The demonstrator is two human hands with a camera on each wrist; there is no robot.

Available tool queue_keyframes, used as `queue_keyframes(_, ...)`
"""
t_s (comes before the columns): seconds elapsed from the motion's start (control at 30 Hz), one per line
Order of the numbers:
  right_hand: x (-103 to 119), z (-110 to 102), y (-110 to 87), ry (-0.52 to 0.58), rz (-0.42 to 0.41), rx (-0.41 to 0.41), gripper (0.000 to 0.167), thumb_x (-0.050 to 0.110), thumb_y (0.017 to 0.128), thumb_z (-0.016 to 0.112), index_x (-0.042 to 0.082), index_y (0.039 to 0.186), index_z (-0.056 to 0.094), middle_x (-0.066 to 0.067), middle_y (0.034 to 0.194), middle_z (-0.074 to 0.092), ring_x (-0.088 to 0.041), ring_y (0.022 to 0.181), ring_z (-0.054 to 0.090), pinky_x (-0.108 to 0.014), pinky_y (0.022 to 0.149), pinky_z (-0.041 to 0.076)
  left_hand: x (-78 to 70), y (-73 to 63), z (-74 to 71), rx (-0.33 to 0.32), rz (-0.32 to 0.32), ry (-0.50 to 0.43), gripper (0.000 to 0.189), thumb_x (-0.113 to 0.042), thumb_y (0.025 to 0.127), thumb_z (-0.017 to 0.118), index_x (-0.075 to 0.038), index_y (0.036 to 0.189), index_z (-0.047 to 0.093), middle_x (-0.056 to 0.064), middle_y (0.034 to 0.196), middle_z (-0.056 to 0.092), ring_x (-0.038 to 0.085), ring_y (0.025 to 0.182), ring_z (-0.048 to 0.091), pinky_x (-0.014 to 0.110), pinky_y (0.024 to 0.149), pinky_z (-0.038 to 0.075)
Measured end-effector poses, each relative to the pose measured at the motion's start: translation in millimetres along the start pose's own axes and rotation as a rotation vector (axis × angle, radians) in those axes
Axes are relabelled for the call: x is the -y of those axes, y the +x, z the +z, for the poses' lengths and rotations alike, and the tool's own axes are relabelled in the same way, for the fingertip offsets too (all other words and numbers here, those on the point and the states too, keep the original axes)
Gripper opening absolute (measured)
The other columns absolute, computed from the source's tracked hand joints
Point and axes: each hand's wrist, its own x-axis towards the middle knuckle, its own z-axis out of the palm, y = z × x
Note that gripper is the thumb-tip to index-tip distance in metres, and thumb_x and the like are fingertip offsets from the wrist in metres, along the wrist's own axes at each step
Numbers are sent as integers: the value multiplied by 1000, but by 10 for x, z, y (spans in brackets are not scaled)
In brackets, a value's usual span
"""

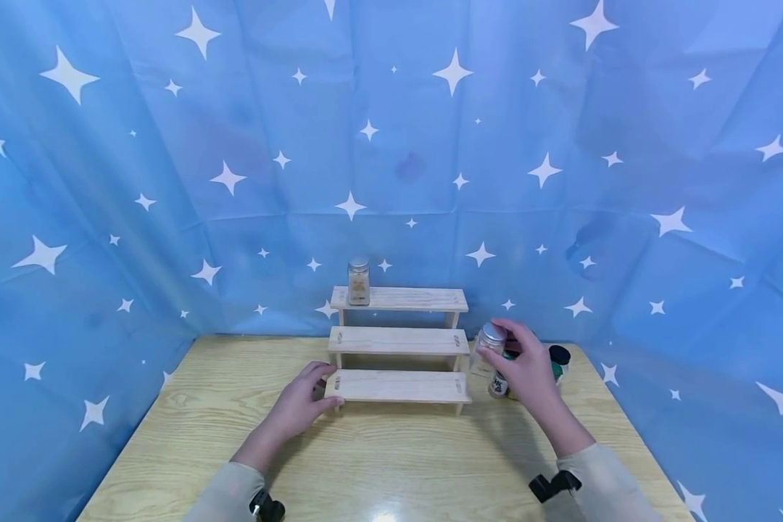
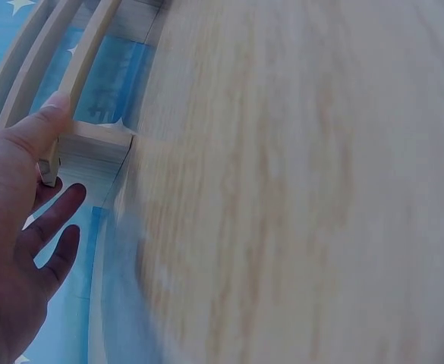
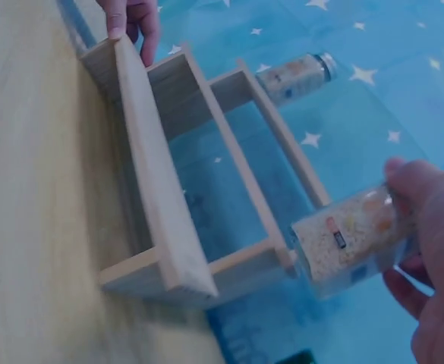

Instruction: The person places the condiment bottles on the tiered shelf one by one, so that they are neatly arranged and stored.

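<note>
A three-step wooden rack (image 1: 401,341) stands at the back of the table. My left hand (image 1: 298,404) pinches the left end of its lowest step, thumb on one face and a finger behind it, the other fingers loosely bent. With fingers and thumb near its metal lid, my right hand (image 1: 528,368) grips a square glass jar (image 3: 351,241) of pale, grainy contents. The jar is tilted in the right wrist view, its base close to the rack's right end. A similar glass jar (image 1: 359,285) stands upright on the left part of the top step.
More jars stand right of the rack, partly hidden behind the right hand: a small labelled jar (image 1: 498,384) and a black-lidded jar (image 1: 559,355). The light wooden table (image 1: 391,457) runs back to a blue star-patterned curtain (image 1: 404,145), which also borders both sides.
</note>
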Motion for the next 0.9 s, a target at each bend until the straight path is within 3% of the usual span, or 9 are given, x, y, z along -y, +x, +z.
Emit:
queue_keyframes(0.23,117,178,378,140,18,17,53,19,97,90,11,145,69,-10,133,69,-23,116,65,-19,92,58,-13,-9,-27,11,6,5,69,-34,97,90,-14,156,61,1,153,60,21,121,68,46,103,60)
queue_keyframes(0.37,200,282,608,179,8,44,52,21,98,89,11,145,69,-11,132,69,-23,116,64,-18,91,57,-15,-9,-41,8,31,59,68,-36,96,89,-15,155,62,-1,151,62,21,120,70,46,103,60)
queue_keyframes(0.6,321,472,946,232,-26,102,52,23,98,90,14,144,70,-18,133,68,-23,113,65,-26,93,59,-29,-15,-55,3,80,170,69,-40,97,88,-15,155,62,-1,150,64,21,120,71,47,102,61)
queue_keyframes(0.9,561,710,1261,232,-72,140,55,21,96,92,8,144,69,-13,131,70,-24,115,66,-44,99,61,-59,-26,-63,-20,106,243,70,-42,97,87,-13,155,62,4,151,65,24,117,73,51,104,59)
